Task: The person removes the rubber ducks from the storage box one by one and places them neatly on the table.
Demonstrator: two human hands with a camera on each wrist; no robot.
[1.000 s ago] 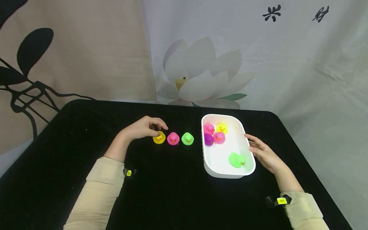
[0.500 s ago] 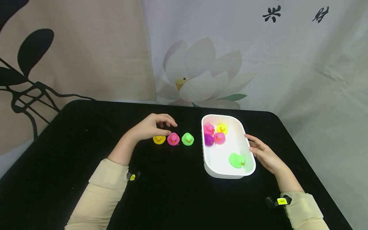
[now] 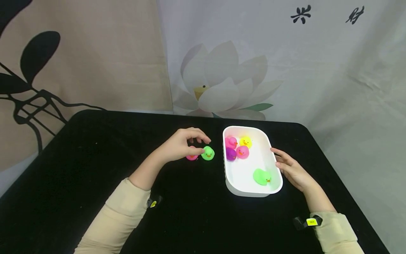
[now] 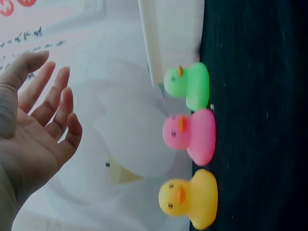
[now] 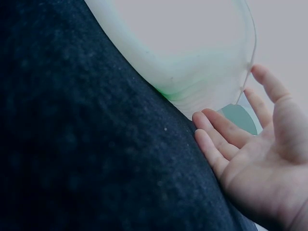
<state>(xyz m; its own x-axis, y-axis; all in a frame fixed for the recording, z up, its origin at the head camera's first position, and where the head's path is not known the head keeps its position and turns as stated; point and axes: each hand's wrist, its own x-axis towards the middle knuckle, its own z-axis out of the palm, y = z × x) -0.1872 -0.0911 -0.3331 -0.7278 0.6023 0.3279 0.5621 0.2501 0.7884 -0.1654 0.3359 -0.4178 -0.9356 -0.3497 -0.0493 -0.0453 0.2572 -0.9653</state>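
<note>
Head view: left hand [image 3: 180, 144] hangs over the row on the counter [image 3: 196, 215], thumb overlapping the edge of the green duck [image 3: 208, 153] & half hiding the pink duck [image 3: 191, 158]; white tub [image 3: 247, 192] sits to the right w/ five more ducks [image 3: 242, 152] in it, right hand [image 3: 293, 173] at its right side. Risk, I'd say: a low pass of that thumb clips green or pink & knocks the row askew, b/c they stand so close tog. Left wrist view: fingers loosely spread, nothing in them, apart fr. the ducks; yellow duck [image 4: 204, 198] shows here too, all 3 upright. They're round & prob. light, so a sloppy pinch could squirt one away. Right wrist view: fingers fairly straight, tips touching the tub's side, no firm hold that I can see. Too hard a push there & the tub prob. slides twd the row.
</note>
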